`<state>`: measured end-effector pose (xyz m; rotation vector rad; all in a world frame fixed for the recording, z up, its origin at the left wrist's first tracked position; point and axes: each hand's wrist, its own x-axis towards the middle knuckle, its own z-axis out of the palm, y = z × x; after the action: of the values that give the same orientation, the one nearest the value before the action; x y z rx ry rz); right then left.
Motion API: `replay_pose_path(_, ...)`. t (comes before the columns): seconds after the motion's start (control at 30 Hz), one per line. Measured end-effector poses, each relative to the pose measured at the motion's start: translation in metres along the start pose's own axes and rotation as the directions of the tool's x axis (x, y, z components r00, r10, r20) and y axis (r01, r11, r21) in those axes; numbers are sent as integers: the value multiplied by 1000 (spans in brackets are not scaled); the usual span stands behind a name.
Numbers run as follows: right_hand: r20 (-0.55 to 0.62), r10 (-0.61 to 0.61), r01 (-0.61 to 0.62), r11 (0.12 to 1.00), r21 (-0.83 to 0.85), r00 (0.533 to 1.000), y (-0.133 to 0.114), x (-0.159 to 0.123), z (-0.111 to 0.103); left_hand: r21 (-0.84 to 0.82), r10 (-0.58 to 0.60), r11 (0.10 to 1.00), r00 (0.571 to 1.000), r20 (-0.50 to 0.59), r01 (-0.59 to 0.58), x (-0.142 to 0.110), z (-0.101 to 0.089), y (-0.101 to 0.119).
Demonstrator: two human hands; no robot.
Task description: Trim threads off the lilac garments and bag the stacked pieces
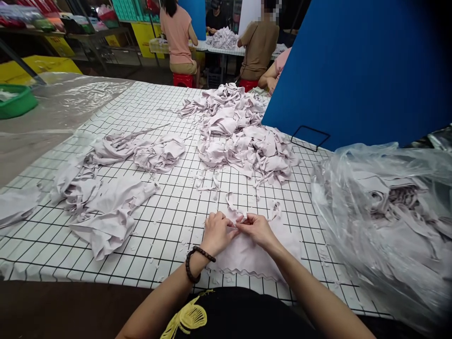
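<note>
A pale lilac strappy garment (252, 259), with a wavy hem towards me, lies flat on the checked table in front of me. My left hand (217, 231), a beaded bracelet on its wrist, pinches the top edge of this garment. Close beside it my right hand (258, 230) grips the same edge between thumb and fingertips. The fingertips of both hands almost meet, and the small bit of cloth between them is partly hidden. Thin straps (276, 209) of the garment lie beyond my hands.
A large heap of similar garments (243, 136) lies ahead, and looser ones (109, 197) at left. A clear plastic bag (388, 226) of garments stands at right, below a blue panel (360, 70). Small scraps dot the checked cloth (169, 188). Several people sit at the back.
</note>
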<state>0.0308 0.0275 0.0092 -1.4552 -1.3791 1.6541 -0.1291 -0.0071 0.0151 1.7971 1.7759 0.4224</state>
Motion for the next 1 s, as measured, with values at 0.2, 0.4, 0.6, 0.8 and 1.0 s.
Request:
replay_pose_path(0.2,20,-15,16,1000,-23,1000,5,-4,-2,-15,8,1000,1000,-13,-8,-1,1,-3)
replay_pose_path(0.4,32,-109,113,977,-181,994,4,-6,-4,-19,11,1000,1000,-5,-11,0,1,-4)
replay_pose_path(0.6,45,-194,196,900,-389,980,-4,-11,-4,3,13,1000,1000,7,-13,0,0,-5)
replay_pose_path(0.8,205,-312,370,702,-608,928,-28,-12,-6,-11,19,1000,1000,5,-19,2,1,-6)
replay_pose_path(1.0,291,173,-135,980,-147,941,-37,12,-11,16,-4,1000,999,-39,5,-2,3,-4)
